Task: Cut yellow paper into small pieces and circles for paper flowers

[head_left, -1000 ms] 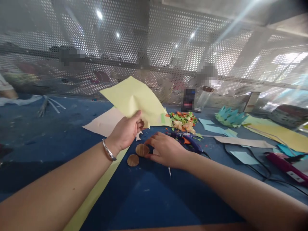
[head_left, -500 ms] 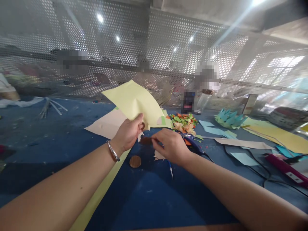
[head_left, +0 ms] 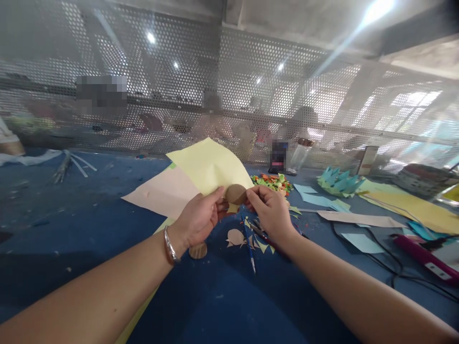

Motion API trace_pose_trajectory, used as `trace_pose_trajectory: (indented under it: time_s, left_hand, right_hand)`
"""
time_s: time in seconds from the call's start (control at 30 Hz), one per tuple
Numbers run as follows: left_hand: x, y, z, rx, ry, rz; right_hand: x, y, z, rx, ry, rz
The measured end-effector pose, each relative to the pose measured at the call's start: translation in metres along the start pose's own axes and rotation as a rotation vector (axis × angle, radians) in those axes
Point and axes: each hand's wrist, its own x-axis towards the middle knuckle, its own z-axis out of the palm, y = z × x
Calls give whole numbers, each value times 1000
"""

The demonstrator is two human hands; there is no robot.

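Observation:
A round brown disc (head_left: 235, 194) is pinched at its right edge by my right hand (head_left: 270, 212). Its left edge meets the thumb of my left hand (head_left: 202, 217), which wears a silver bangle. My left hand is closed near the lower edge of a pale yellow paper sheet (head_left: 210, 162), which bends upward behind the disc. Beside it spreads a pale pink sheet (head_left: 161, 191). Below my left wrist lies a second brown disc (head_left: 198, 251). Under my hands are a pink paper circle (head_left: 235, 237), small pointed scraps (head_left: 263, 246) and a blue pen-like tool (head_left: 251, 255).
Green and orange paper cuttings (head_left: 274, 180) are heaped behind my right hand. Farther right stand a light blue paper crown (head_left: 339, 181) and a glass jar (head_left: 301, 154). A magenta power strip (head_left: 425, 258) with black cables lies at right. Perforated metal panels (head_left: 172, 95) border the table.
The brown disc has risen from low between my hands to my left thumb and now faces me. The yellow sheet sits lower. My right hand has moved slightly right, uncovering the paper scraps.

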Motion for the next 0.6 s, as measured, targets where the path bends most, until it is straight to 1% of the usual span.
trace_pose_trajectory:
  time_s: [0.1,0.2,0.3,0.47,0.6]
  left_hand:
    - [-2,-3,2,-18,-13,56]
    - [-3,-5,4,-16,18,117]
    - [-2,-5,4,1,64,102]
    - [0,-3,1,8,113,120]
    - [1,-3,-1,-12,108,130]
  right_hand:
    - [-1,-2,0,16,17,17]
    - [-1,-3,1,24,27,27]
    - [-1,-3,0,21,23,39]
    - [0,0,-5,62,-34,64]
    - [0,-2,-8,171,-85,157]
